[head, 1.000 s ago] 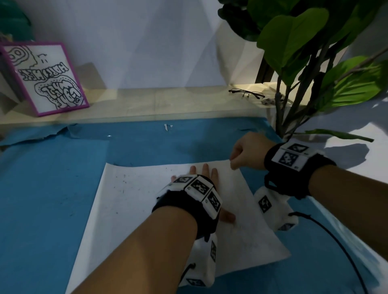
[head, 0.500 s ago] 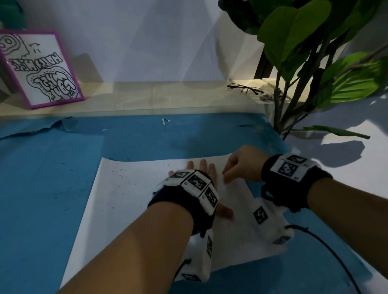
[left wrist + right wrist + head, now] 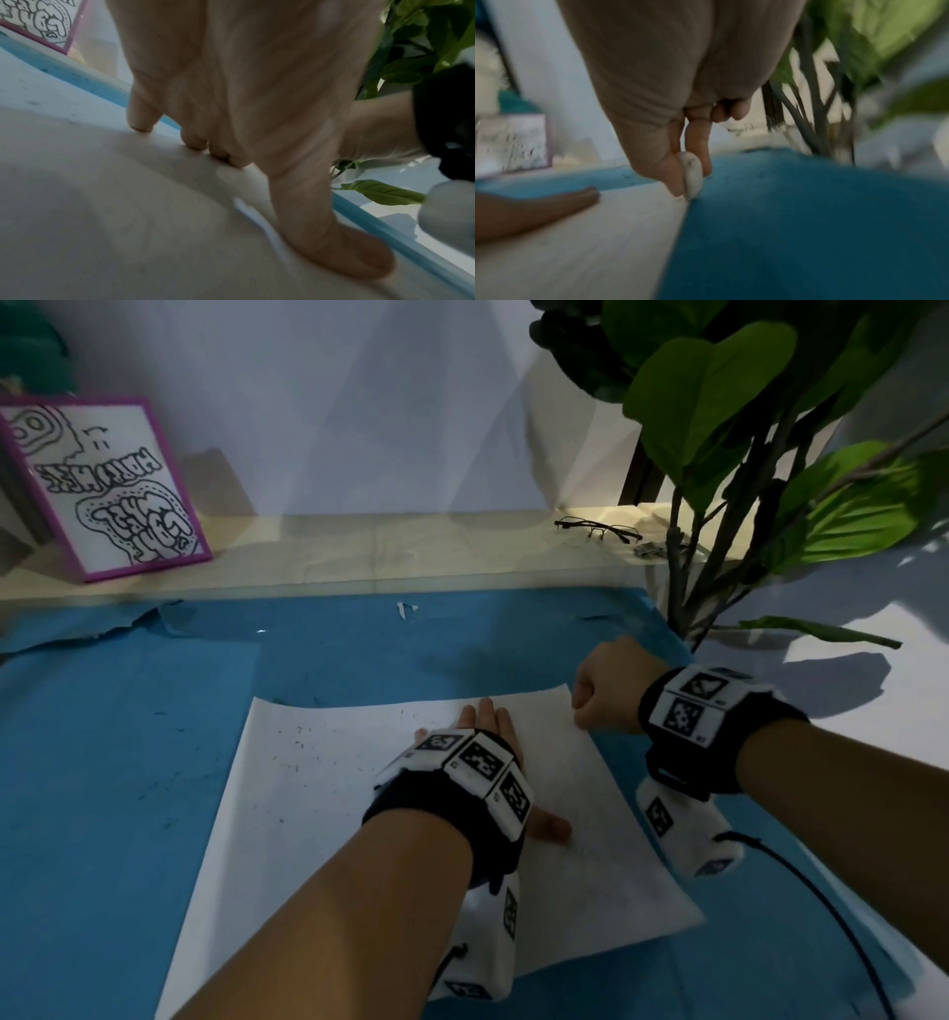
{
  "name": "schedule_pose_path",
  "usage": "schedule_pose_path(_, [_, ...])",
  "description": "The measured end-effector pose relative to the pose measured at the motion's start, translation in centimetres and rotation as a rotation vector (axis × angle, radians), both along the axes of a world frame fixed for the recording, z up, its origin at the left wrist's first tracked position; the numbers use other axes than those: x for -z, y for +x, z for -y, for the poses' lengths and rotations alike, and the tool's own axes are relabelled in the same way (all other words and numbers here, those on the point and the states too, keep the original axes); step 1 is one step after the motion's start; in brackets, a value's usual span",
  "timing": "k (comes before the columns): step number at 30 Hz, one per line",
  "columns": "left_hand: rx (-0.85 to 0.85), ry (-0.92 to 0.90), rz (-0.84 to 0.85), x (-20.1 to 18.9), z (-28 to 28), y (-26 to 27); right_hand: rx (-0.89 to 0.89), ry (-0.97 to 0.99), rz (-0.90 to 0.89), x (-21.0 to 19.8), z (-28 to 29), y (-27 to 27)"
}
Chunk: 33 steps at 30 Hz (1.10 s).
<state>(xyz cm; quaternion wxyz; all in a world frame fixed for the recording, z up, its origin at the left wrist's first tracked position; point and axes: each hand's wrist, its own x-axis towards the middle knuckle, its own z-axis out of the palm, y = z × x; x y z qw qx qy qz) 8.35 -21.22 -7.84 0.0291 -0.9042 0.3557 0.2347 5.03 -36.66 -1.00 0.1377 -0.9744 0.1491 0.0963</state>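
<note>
Head view: our right hand (image 3: 608, 690) has pulled back from beside the left fingers to the far right corner of the white sheet (image 3: 318, 788). There its thumb and forefinger pinch a small white lump (image 3: 692, 176) against the sheet's edge. Our left hand (image 3: 490, 724) stays flat, fingers straight, pressing the sheet onto the blue mat (image 3: 102, 762). Bare mat lies wide to the left and beyond the far edge. The stems of the plant (image 3: 719, 428) rise near the right hand, on its right.

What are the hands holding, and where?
The right hand pinches a small white lump, maybe an eraser, by its sides between thumb and finger. The left hand presses flat on the paper.
</note>
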Motion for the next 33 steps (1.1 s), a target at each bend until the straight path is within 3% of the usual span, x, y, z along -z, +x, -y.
schedule_pose_path(6, [0.033, 0.034, 0.082, 0.5, 0.2, -0.1, -0.084, 0.167, -0.017, 0.9, -2.9, -0.6])
schedule_pose_path(12, [-0.007, 0.012, 0.033, 0.9, 0.4, 0.2, -0.047, -0.075, 0.012, 0.2, -1.4, 1.2])
schedule_pose_path(16, [0.013, 0.008, 0.031, 0.5, 0.2, 0.2, -0.139, 0.069, -0.093, 0.5, -2.9, -0.5])
schedule_pose_path(19, [0.016, 0.005, 0.046, 0.3, 0.1, 0.1, -0.055, 0.114, -0.05, 1.1, -1.5, -1.1])
schedule_pose_path(23, [0.009, 0.017, 0.022, 0.2, 0.1, 0.1, -0.075, -0.014, -0.019, 0.2, -0.9, 0.0])
schedule_pose_path(26, [0.032, 0.03, 0.052, 0.0, 0.1, 0.1, -0.137, 0.031, -0.061, 0.7, -1.9, -0.7])
schedule_pose_path(29, [0.028, 0.022, 0.039, -0.2, 0.1, 0.0, -0.053, 0.078, -0.046, 0.9, -0.8, -1.5])
schedule_pose_path(33, [0.009, 0.006, 0.004, 0.1, 0.1, 0.3, 0.027, -0.082, -0.008, 0.2, 0.0, -0.5])
